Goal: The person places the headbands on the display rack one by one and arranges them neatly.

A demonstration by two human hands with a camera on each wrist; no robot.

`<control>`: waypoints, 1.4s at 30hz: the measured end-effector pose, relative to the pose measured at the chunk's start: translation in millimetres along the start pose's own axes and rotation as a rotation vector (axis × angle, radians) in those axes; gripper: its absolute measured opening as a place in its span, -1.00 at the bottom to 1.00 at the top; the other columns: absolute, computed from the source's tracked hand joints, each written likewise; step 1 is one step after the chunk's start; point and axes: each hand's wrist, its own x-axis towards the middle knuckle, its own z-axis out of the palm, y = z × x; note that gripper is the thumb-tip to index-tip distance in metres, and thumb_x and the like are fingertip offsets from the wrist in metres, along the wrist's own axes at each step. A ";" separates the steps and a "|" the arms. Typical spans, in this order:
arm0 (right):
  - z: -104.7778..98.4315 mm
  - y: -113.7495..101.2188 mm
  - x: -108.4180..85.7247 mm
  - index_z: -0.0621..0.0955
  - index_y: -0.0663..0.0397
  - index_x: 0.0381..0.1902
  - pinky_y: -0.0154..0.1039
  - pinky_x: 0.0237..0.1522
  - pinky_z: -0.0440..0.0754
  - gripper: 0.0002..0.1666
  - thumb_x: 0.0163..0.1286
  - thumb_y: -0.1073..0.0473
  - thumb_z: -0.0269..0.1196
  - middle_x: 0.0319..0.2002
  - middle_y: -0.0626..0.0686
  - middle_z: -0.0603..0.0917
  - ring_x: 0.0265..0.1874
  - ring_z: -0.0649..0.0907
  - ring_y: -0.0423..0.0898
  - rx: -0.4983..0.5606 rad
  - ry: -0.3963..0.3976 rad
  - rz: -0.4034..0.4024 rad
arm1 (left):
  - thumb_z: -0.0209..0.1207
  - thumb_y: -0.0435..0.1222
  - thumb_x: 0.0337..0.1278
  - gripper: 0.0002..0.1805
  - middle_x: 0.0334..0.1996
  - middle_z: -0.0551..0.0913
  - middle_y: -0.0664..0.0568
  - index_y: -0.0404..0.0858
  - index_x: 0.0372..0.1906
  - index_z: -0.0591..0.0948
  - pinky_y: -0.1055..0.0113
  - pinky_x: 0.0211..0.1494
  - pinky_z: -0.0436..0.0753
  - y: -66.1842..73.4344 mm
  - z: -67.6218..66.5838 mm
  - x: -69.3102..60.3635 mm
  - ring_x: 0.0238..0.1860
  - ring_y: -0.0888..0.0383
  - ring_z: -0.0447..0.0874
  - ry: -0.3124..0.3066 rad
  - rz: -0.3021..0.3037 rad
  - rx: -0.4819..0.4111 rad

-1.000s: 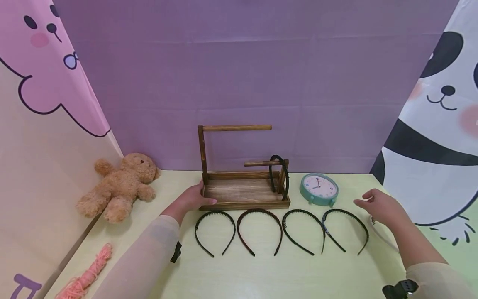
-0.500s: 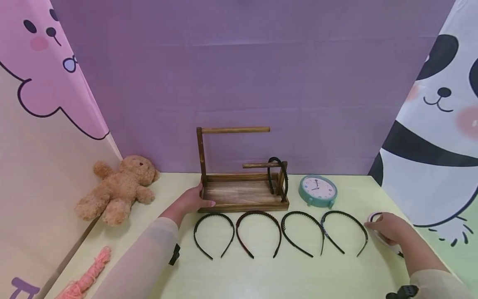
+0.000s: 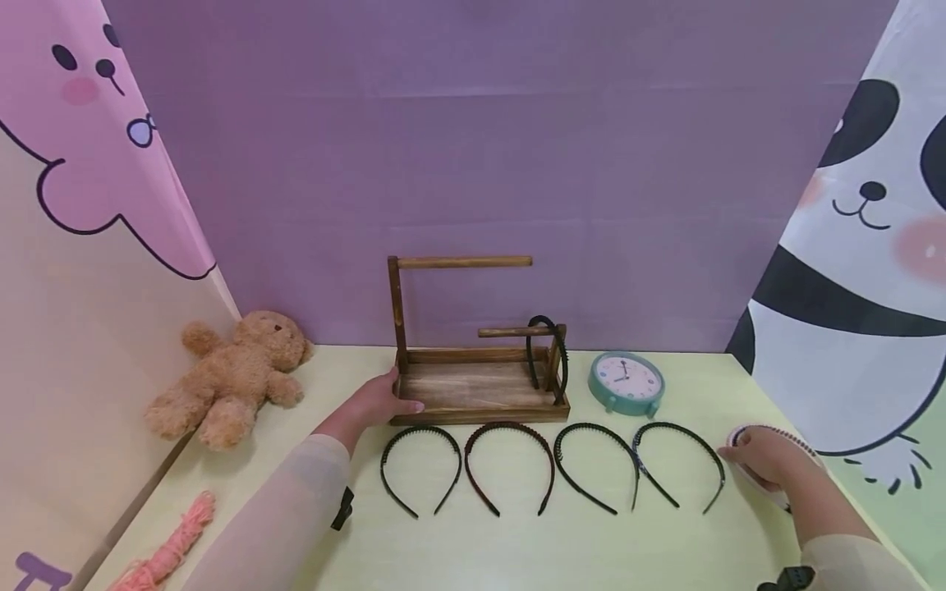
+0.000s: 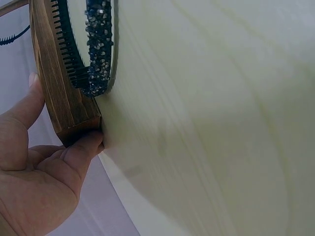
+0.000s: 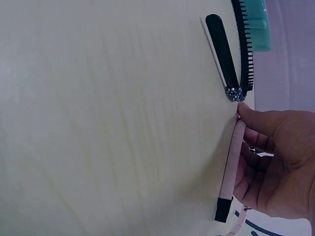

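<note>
A wooden rack (image 3: pixel 480 416) with a shallow tray and two horizontal rods stands at the back of the table. My left hand (image 3: pixel 375 402) grips the tray's left end, thumb over the edge. One black headband (image 3: pixel 566 361) hangs on the lower rod. In front of the rack lies a row: a black headband (image 3: pixel 421 429), a dark red-brown headband (image 3: pixel 508 425), another black headband (image 3: pixel 591 426) and a sparkly dark headband (image 3: pixel 676 425). At the row's right end my right hand (image 3: pixel 769 457) pinches a pale pink headband (image 5: pixel 231 162) on the table; fingers partly hide it.
A teal alarm clock (image 3: pixel 626 384) lies right of the rack, behind the sparkly headband. At the left are a brown teddy bear (image 3: pixel 240 373) and a pink yarn bundle (image 3: pixel 170 546). A purple cloth (image 3: pixel 458 164) rises behind the table's back edge.
My right hand has come down and right onto the pale headband and now pinches it. The left hand keeps its grip on the rack. The view has tilted up slightly.
</note>
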 end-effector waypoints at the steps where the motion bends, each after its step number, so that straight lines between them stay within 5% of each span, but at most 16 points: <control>1: 0.8 0.6 -0.3 0.29 -0.02 -0.62 -0.30 -0.58 0.35 -0.50 0.40 -0.10 0.18 -0.72 -0.13 0.28 -0.71 0.29 -0.23 0.009 0.000 0.000 | 0.31 -0.02 0.19 0.08 0.54 0.04 -0.24 -0.31 0.57 -0.10 -0.09 0.51 0.13 0.0 0.5 0.4 0.54 -0.20 -0.02 -0.003 0.000 -0.005; 11: -1.2 -7.3 -4.1 0.46 0.23 -0.45 -0.22 -0.45 0.46 -0.58 0.38 -0.02 0.22 -0.53 0.09 0.45 -0.52 0.47 -0.08 0.026 -0.002 0.047 | 0.32 -0.03 0.17 0.08 0.54 0.06 -0.22 -0.31 0.56 -0.07 -0.10 0.51 0.14 1.1 0.7 1.0 0.53 -0.19 -0.01 -0.007 -0.011 -0.031; 17: -3.5 -22.6 -6.3 0.40 0.05 -0.59 -0.30 -0.56 0.46 -0.65 0.36 0.13 0.22 -0.65 -0.06 0.41 -0.64 0.41 -0.19 0.105 -0.052 0.081 | 0.32 -0.03 0.17 0.08 0.53 0.06 -0.23 -0.33 0.56 -0.08 -0.08 0.51 0.14 1.7 2.5 1.1 0.53 -0.19 0.00 -0.002 -0.001 -0.013; 24: -25.9 -55.8 -23.5 0.42 0.13 -0.52 -0.27 -0.57 0.45 -0.68 0.43 0.13 0.15 -0.69 -0.08 0.38 -0.68 0.35 -0.19 0.010 -0.031 -0.040 | 0.32 -0.02 0.17 0.09 0.54 0.06 -0.23 -0.32 0.56 -0.08 -0.08 0.51 0.14 -0.7 2.5 3.0 0.53 -0.20 -0.01 0.004 0.001 0.001; 32: -52.5 -97.7 -41.9 0.49 0.39 -0.18 -0.11 -0.34 0.72 -0.63 0.43 0.09 0.19 -0.41 0.12 0.55 -0.39 0.57 -0.05 -0.011 0.029 -0.150 | 0.32 -0.03 0.18 0.08 0.54 0.05 -0.22 -0.31 0.57 -0.08 -0.08 0.52 0.13 -0.3 1.2 1.6 0.54 -0.19 -0.01 0.004 -0.003 -0.002; 42: -59.3 -157.6 -75.8 0.50 0.35 -0.07 -0.07 -0.29 0.71 -0.65 0.45 0.10 0.17 -0.27 0.16 0.65 -0.35 0.68 -0.05 -0.014 0.209 -0.333 | 0.32 -0.02 0.18 0.09 0.55 0.04 -0.21 -0.29 0.57 -0.10 -0.09 0.51 0.14 -1.3 2.3 2.9 0.54 -0.19 -0.02 0.003 -0.004 -0.004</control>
